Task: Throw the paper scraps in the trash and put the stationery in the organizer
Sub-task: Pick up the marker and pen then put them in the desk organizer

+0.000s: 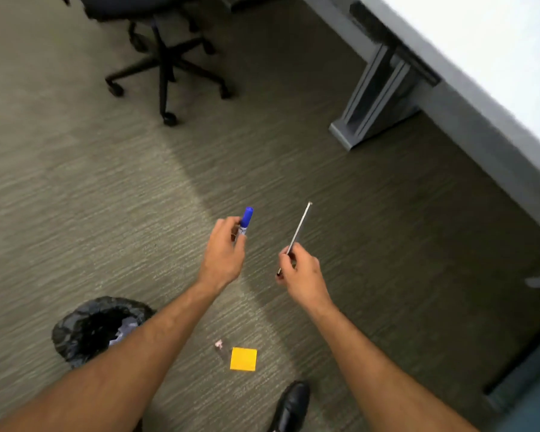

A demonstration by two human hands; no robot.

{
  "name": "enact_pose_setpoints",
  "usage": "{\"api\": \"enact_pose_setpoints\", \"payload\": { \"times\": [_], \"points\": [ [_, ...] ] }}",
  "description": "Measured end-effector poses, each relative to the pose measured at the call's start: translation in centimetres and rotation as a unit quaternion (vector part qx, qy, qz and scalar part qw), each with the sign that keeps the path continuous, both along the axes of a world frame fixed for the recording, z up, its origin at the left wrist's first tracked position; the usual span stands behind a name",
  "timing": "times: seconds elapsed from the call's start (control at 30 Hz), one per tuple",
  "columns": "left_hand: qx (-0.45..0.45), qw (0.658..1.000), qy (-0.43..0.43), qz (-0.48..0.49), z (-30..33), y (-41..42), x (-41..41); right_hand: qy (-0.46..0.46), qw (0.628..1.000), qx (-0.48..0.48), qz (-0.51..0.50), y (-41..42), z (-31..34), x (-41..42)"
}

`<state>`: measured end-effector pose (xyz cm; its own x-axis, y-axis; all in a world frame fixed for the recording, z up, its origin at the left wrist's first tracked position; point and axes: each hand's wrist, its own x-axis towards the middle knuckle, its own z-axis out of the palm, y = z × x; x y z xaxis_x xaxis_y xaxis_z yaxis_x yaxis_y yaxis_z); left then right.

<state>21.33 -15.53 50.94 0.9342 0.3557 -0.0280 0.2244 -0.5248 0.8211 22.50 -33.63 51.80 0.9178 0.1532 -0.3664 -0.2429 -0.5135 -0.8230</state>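
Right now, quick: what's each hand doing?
Left hand: closed on the blue-capped marker.
Right hand: closed on the thin, dark pen-like stick.

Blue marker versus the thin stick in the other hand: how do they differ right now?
The blue marker is thick with a blue cap; the thin stick is slender, metallic-looking and longer. The marker sits in the left hand, mostly hidden by fingers; the stick is in the right hand, with most of its length exposed. Both are held above the carpet, pointing up and away.
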Motion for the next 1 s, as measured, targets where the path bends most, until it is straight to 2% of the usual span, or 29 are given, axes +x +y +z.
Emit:
{"api": "enact_pose_setpoints", "payload": {
  "times": [0.23,0.5,0.77,1.0],
  "points": [
    [-0.011,0.997,-0.071,-0.011,19.7,-2.3,7.0,-0.067,0.998,0.003,-0.010,-3.7,20.4,7.6],
    [-0.004,0.991,-0.123,-0.058,35.3,-1.7,15.3,-0.140,0.988,0.019,-0.064,-6.6,35.0,14.7],
    [-0.077,0.987,-0.094,-0.100,44.0,-7.5,27.2,-0.207,0.963,-0.003,-0.172,-13.8,43.5,23.6],
    [-0.052,0.987,-0.120,-0.097,46.9,-13.9,40.1,-0.226,0.947,0.012,-0.226,-21.7,46.7,35.7]
  ]
}}
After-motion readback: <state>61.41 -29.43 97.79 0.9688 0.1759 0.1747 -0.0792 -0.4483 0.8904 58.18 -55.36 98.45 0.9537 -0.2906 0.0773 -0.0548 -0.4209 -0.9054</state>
